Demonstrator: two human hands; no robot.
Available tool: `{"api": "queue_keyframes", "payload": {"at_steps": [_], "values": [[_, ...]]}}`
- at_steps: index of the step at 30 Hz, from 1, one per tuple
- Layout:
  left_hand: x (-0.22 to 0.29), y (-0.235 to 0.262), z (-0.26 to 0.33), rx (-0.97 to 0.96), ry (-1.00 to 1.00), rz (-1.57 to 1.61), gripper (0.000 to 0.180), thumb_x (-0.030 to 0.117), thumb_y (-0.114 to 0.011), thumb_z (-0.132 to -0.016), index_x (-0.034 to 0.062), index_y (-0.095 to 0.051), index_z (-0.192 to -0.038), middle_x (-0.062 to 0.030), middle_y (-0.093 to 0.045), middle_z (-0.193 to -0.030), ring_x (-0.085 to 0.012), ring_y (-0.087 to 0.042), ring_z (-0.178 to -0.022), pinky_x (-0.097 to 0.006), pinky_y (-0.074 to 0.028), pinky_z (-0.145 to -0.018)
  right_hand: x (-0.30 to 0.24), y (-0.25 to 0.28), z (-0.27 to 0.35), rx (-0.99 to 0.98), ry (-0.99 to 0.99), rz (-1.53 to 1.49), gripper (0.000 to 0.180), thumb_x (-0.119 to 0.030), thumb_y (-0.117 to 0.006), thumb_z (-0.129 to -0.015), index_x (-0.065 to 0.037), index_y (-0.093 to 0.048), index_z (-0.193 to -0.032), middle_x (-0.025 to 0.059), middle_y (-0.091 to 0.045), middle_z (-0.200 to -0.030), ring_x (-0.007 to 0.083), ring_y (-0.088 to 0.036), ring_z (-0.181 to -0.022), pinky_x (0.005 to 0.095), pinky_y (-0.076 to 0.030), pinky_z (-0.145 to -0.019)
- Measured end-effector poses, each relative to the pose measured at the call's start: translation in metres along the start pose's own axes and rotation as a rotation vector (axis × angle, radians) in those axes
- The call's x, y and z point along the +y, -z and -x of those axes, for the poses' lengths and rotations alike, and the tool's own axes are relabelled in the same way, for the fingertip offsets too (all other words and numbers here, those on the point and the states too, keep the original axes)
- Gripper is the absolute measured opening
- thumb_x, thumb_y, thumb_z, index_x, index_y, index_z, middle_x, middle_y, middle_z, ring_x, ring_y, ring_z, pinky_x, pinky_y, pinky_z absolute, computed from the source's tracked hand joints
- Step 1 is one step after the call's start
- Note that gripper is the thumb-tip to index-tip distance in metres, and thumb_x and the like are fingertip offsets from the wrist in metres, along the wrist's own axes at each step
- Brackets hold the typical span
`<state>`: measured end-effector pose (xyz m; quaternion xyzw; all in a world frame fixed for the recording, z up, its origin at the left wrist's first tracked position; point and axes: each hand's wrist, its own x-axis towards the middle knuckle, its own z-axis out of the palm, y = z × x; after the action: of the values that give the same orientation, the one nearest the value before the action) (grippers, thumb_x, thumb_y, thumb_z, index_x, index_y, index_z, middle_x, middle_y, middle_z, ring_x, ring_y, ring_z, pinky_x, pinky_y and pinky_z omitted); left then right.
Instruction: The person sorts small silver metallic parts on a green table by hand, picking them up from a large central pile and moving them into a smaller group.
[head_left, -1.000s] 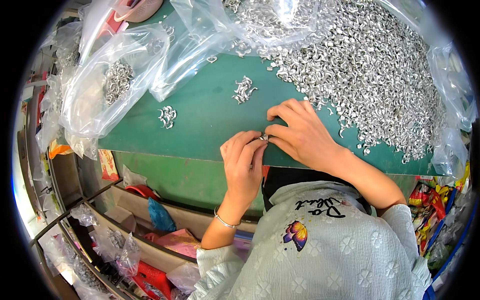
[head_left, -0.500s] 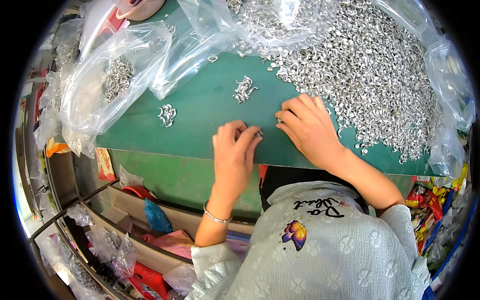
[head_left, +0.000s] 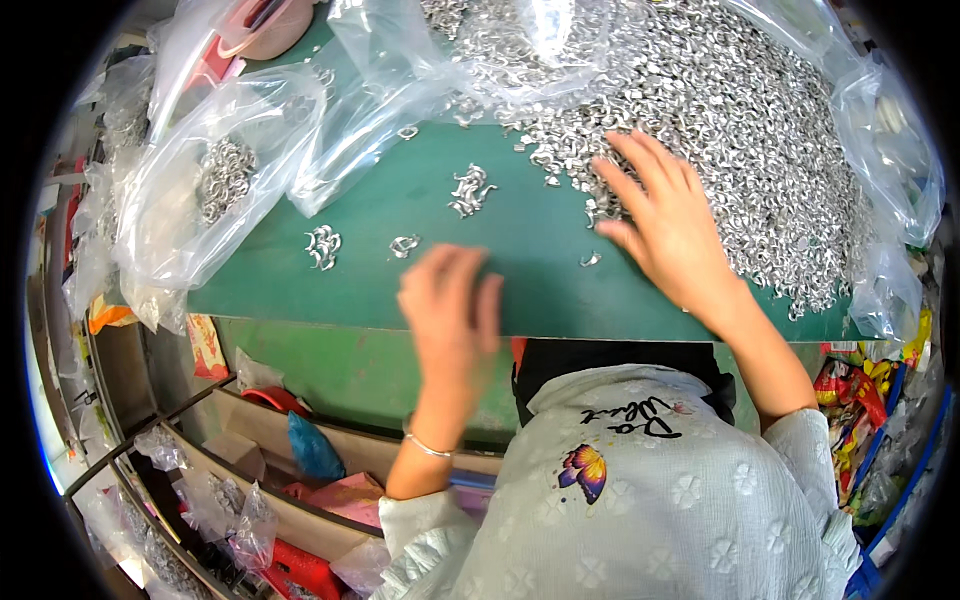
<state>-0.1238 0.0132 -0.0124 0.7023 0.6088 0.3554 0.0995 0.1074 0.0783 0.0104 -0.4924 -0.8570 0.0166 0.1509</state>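
A big heap of small silver metal parts (head_left: pixel 740 130) covers the right of a green table (head_left: pixel 530 270). My right hand (head_left: pixel 665 225) lies flat with fingers spread at the heap's near edge, touching the parts. My left hand (head_left: pixel 450 315), blurred by motion, hovers open over the table's front edge with nothing visible in it. Just beyond its fingertips lies one small metal piece (head_left: pixel 404 245). Two small clusters of the parts (head_left: pixel 323 246) (head_left: pixel 470 190) rest on the bare green top. One loose part (head_left: pixel 590 260) sits between my hands.
Clear plastic bags (head_left: pixel 230 190) lie at the left, one holding silver parts. More crumpled plastic (head_left: pixel 880 180) borders the heap on the right. A pink bowl (head_left: pixel 270 20) stands at the back left. Below the table front are open bins with coloured packets (head_left: pixel 300 500).
My hands were together working on one small part. They have separated: the left moved left and dropped a piece on the table, the right reached up into the heap.
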Motion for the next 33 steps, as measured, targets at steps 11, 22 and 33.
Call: {"api": "queue_keyframes", "payload": {"at_steps": [11, 22, 33], "values": [[0.029, -0.023, 0.013, -0.179, -0.075, 0.108, 0.035, 0.0, -0.07, -0.077, 0.0032, -0.062, -0.111, -0.0096, -0.058, -0.111, -0.0263, -0.056, -0.097, -0.037, -0.04, -0.082, -0.013, -0.002, 0.021, -0.088, -0.008, -0.044, 0.06, -0.026, -0.074, -0.077, -0.007, -0.054, -0.13, 0.0139, -0.037, -0.147, 0.0356, -0.029, -0.139, 0.051, -0.028, -0.11], [0.027, -0.016, 0.014, -0.164, -0.007, 0.115, 0.038, -0.001, -0.072, -0.075, 0.0038, -0.063, -0.112, -0.0107, -0.058, -0.112, -0.0279, -0.055, -0.1, -0.038, -0.04, -0.086, -0.017, 0.011, 0.062, -0.114, -0.059, -0.293, 0.044, -0.008, -0.068, -0.079, -0.003, -0.058, -0.122, 0.0117, -0.05, -0.136, 0.034, -0.044, -0.128, 0.0461, -0.036, -0.102], [-0.002, -0.002, -0.013, 0.067, 0.098, -0.154, 0.026, -0.001, -0.069, -0.08, 0.0064, -0.066, -0.106, -0.0125, -0.062, -0.104, -0.0292, -0.058, -0.1, -0.038, -0.042, -0.087, -0.018, 0.004, 0.057, -0.007, -0.094, -0.269, 0.034, -0.004, -0.07, -0.076, -0.004, -0.065, -0.11, 0.0099, -0.055, -0.123, 0.0311, -0.049, -0.116, 0.0433, -0.036, -0.095]]}}
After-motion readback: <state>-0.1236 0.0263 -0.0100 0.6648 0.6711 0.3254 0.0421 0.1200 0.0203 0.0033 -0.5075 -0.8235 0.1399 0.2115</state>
